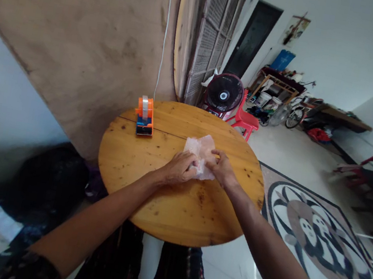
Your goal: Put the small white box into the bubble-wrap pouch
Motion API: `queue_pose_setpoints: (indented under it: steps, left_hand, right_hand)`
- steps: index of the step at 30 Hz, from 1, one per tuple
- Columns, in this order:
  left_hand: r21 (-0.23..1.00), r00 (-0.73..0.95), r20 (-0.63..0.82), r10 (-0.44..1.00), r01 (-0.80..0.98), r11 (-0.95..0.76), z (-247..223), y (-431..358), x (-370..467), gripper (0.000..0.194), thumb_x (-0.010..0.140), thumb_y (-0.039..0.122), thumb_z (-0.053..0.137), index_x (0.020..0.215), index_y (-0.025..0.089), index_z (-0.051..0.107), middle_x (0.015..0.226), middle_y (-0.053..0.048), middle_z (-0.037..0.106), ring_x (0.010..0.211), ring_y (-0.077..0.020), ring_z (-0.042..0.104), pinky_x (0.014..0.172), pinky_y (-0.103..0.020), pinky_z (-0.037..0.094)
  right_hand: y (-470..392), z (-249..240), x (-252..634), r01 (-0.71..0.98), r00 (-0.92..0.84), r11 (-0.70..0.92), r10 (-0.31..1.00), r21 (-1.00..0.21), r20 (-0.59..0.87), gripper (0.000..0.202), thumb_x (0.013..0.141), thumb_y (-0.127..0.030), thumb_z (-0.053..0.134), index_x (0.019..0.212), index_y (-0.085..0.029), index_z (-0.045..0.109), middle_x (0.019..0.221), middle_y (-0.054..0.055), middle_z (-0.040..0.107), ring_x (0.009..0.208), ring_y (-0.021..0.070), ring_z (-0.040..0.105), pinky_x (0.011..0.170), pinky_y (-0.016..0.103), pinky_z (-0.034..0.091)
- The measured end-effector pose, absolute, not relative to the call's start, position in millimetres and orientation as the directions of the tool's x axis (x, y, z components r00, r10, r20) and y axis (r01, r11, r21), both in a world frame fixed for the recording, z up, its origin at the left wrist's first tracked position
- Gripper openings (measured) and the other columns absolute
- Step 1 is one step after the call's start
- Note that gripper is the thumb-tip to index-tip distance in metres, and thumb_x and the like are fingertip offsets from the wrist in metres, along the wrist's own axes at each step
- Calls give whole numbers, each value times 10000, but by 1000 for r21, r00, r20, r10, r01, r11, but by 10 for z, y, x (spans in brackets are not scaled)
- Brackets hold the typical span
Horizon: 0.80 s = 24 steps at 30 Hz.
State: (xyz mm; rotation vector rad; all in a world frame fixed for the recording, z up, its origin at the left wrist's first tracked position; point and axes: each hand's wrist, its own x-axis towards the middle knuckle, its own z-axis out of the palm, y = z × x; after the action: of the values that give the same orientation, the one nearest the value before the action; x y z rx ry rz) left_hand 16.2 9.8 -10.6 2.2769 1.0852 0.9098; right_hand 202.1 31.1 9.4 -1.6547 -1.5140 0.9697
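Note:
A small piece of pale, pinkish translucent wrap, which looks like bubble wrap, lies creased on the round wooden table. My left hand grips its near left side with curled fingers. On the opposite side, my right hand holds the right edge between thumb and bent fingers. Whether anything lies inside the wrap cannot be made out. Toward the table's far left stands an orange and blue tape dispenser with a roll of clear tape, apart from both hands.
A wooden board leans behind the table on the left. Past the far edge are a black fan and a red plastic chair. Dark bags sit at the lower left. A patterned floor panel lies to the right.

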Motion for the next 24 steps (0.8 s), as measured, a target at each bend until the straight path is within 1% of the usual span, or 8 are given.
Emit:
queue_pose_setpoints:
  steps: [3,5,8,11,16,18,20,24]
  left_hand:
    - [637,476,352,806,509,-579,-113,106,168,127,803,241,469,891,184,541,877,-36,564,834,-202,505,829,-368,417]
    - [640,473,354,807,507,-577,-118,110,169,134,794,236,471,893,186,546,886,-37,570,838,-201,507,818,-362,416]
    - [652,466,369,804,487,-581,-123,112,164,141,793,240,475,898,187,552,874,-35,574,818,-197,505,780,-346,415]
    - [671,463,366,807,470,-574,-121,114,155,138,789,246,480,892,188,551,848,-25,564,790,-188,499,747,-331,413]
    - [705,468,347,813,442,-555,-111,120,157,118,762,233,504,864,184,535,815,-15,554,760,-175,496,721,-315,415]
    - [725,461,344,818,424,-543,-110,117,161,125,757,227,516,872,180,525,827,-14,563,761,-169,502,719,-309,421]
    - [750,444,337,830,406,-522,-109,110,163,155,749,214,525,900,179,516,853,-14,579,771,-164,514,724,-303,431]
    - [783,412,317,854,395,-481,-100,92,158,267,741,212,545,1003,175,514,916,-27,610,817,-177,548,751,-315,455]
  right_hand:
    - [282,180,1951,355,27,-141,990,-924,-140,530,696,-186,627,1185,-215,425,709,-44,564,506,118,536,440,234,424]
    - [259,228,1906,319,17,-143,989,-937,-145,513,705,-180,646,1174,-206,440,714,-40,566,512,113,546,441,227,423]
    - [238,281,1843,321,9,-132,991,-938,-137,475,722,-172,661,1154,-195,467,659,-62,515,492,99,531,420,209,404]
    - [233,320,1794,337,-7,-140,988,-931,-152,464,749,-133,641,1178,-168,466,594,-84,469,452,93,506,400,206,403]
    - [208,383,1758,359,-67,-143,982,-922,-179,567,781,-91,599,1310,-96,397,584,-54,553,472,119,558,449,233,478]
    - [180,406,1755,366,-85,-141,979,-920,-184,601,788,-89,590,1347,-79,369,584,-49,566,487,124,572,463,235,493]
    - [142,425,1754,354,-93,-133,980,-926,-176,609,804,-87,569,1372,-84,348,608,-47,575,511,125,589,471,230,501]
    - [66,454,1757,283,-107,-130,980,-950,-166,643,819,-38,494,1422,-119,289,732,-21,617,559,112,616,515,228,528]
